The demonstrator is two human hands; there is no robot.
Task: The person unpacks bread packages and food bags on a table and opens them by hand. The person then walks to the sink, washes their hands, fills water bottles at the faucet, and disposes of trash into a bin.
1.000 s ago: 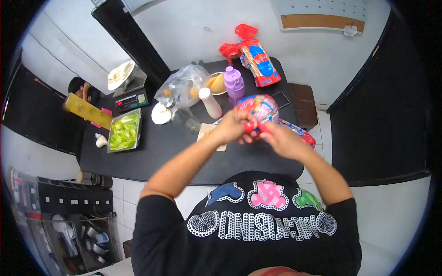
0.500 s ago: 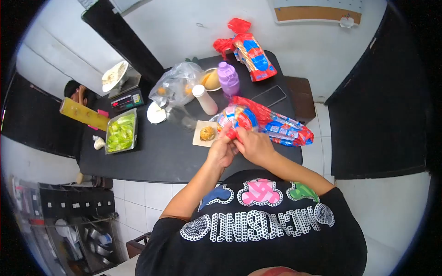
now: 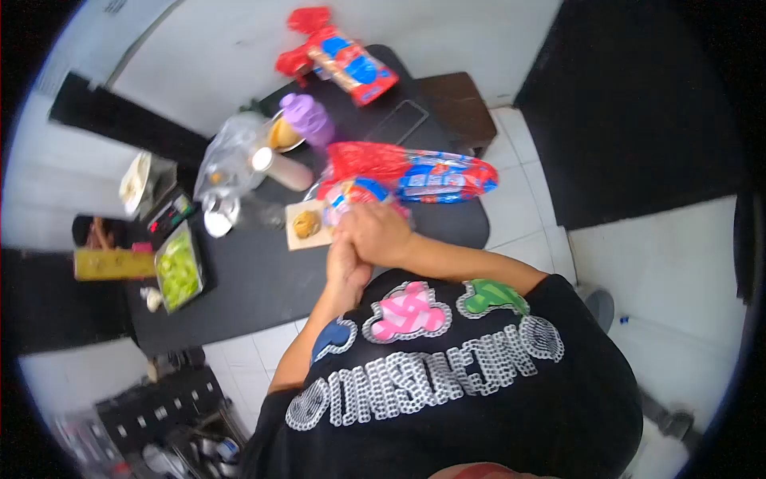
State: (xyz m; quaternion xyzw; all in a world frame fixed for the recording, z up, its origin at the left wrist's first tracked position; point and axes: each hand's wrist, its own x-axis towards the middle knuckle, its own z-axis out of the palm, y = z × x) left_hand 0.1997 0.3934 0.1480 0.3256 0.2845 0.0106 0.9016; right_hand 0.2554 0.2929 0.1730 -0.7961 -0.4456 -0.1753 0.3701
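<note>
Purple bottle point(image 3: 308, 121) near pale bottle point(image 3: 286, 170)

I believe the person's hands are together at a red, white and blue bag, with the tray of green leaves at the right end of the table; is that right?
Not quite: the tray of green leaves is at the table's left end, as the head view shows. The rest stands.
</note>
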